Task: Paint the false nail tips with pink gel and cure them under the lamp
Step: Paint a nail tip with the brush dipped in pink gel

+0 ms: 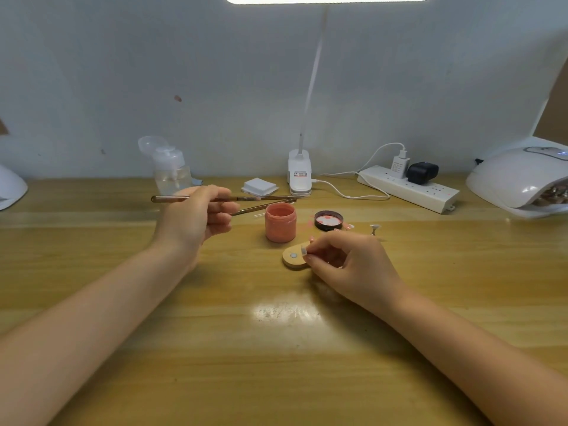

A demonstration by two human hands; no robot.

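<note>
Gripping brushes [190, 198], pinching nail tip [305, 250].

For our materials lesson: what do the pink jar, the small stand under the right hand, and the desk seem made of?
Pink jar: probably matte plastic, with a dull, even surface. Small stand: seemingly bare wood, pale tan, with a metal-looking stud. Desk: wood or laminate with visible grain, glossy under the lamp glare.
</note>
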